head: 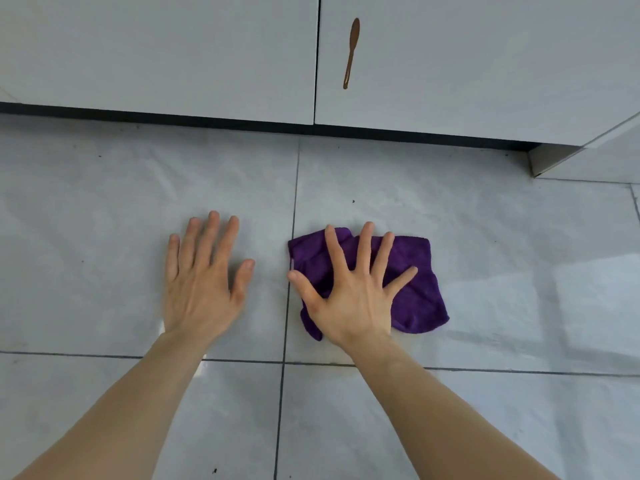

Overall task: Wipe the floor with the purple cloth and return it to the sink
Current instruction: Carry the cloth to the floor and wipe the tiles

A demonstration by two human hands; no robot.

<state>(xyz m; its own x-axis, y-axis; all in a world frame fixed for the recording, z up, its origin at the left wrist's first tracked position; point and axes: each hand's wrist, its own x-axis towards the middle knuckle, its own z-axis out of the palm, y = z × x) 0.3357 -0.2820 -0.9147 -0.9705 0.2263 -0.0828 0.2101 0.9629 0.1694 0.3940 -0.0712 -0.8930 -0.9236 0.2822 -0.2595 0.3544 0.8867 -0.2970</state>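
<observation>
The purple cloth (417,289) lies crumpled flat on the pale grey tiled floor (502,237), just right of a dark grout line. My right hand (349,292) rests palm down on top of the cloth with its fingers spread wide, pressing it against the tile. My left hand (202,282) lies flat on the bare tile to the left of the grout line, fingers apart, holding nothing and not touching the cloth. The sink is not in view.
White cabinet doors (156,53) run along the far side, with a brown handle (350,53) on the right-hand door and a dark kick strip (242,119) beneath. A cabinet corner (554,161) juts out at the far right. Small dark specks (353,201) dot the tiles.
</observation>
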